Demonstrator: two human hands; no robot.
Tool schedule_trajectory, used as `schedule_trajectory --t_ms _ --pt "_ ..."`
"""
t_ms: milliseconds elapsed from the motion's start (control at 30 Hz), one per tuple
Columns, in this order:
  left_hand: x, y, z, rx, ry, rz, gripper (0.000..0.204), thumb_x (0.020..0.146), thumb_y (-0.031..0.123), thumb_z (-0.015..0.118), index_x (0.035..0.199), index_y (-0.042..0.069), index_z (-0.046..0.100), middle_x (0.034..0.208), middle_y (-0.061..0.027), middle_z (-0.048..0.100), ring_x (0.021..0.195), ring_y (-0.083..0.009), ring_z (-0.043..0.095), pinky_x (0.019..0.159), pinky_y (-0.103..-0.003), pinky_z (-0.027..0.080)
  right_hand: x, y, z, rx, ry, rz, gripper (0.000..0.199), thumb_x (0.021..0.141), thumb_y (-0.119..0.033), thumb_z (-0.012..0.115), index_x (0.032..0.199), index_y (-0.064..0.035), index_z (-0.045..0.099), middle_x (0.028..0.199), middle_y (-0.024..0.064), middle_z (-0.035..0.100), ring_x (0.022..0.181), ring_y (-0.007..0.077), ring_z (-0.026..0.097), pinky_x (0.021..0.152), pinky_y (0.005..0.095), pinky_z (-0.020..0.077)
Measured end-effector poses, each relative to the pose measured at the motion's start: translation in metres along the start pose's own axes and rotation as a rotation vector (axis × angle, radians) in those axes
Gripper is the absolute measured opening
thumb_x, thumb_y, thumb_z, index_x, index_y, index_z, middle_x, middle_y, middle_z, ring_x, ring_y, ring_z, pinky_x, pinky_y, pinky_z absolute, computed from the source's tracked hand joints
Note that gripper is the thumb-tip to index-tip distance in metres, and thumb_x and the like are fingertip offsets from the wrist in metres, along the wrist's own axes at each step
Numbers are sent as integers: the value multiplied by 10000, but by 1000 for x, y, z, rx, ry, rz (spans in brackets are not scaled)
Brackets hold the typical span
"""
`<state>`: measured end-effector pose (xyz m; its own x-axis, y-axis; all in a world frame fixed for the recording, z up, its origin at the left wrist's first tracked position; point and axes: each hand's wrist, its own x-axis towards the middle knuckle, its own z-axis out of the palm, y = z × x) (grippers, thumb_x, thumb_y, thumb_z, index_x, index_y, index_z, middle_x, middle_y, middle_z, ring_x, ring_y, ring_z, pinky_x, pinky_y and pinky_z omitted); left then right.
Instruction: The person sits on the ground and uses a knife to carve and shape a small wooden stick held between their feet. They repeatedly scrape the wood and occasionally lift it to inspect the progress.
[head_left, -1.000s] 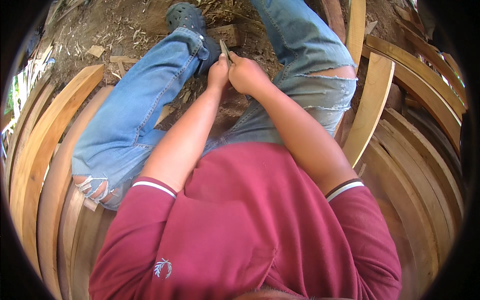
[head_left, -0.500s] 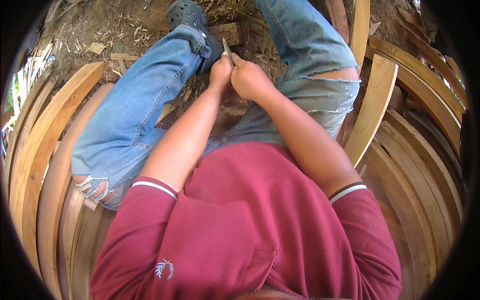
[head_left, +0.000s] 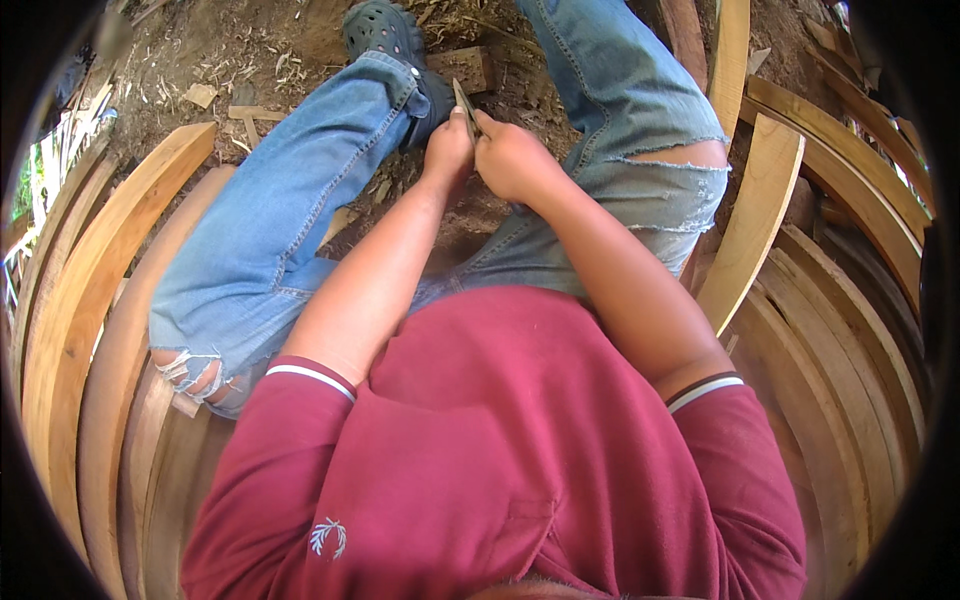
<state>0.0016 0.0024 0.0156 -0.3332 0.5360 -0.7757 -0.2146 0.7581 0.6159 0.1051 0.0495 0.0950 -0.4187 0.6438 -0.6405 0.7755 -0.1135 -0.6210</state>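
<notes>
Both of my hands meet between my spread knees, well out in front of my body. My left hand (head_left: pixel 450 152) is closed, its thumb lying along a thin, pointed, grey-brown blade-like piece (head_left: pixel 463 102) that sticks out away from me. My right hand (head_left: pixel 515 163) is closed in a fist beside it, thumb pointing forward against the same piece. Whatever lies inside the right fist is hidden by the fingers. The piece is too narrow to tell whether it is metal or wood.
Curved wooden planks stand along my left (head_left: pixel 150 185) and right (head_left: pixel 755 215). A wood block (head_left: pixel 465 68) lies on the dirt floor beside my dark clog (head_left: pixel 385 30), with shavings and offcuts (head_left: pixel 201 95) around. My legs in torn jeans (head_left: pixel 290 190) flank the hands.
A small gap has opened between my hands, which were pressed together before. More of the pointed piece shows now. The whole view has shifted slightly.
</notes>
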Motion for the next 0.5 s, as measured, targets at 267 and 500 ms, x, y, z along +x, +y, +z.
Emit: schedule_trajectory --t_ms 267,500 --pt "-9 12 -10 -106 -99 19 495 1052 475 383 887 70 616 682 -36 564 555 -171 528 514 -333 439 22 25 11 69 222 -23 489 920 -185 465 1387 -58 538 1102 296 658 1053 450 624 911 483 497" --pt "-76 129 -55 -349 -363 304 385 1065 400 436 1052 63 622 745 -10 571 658 -102 558 593 -267 477 26 14 -14 135 323 -32 581 940 -264 508 1476 -57 422 1255 285 606 1186 432 571 1012 474 448"
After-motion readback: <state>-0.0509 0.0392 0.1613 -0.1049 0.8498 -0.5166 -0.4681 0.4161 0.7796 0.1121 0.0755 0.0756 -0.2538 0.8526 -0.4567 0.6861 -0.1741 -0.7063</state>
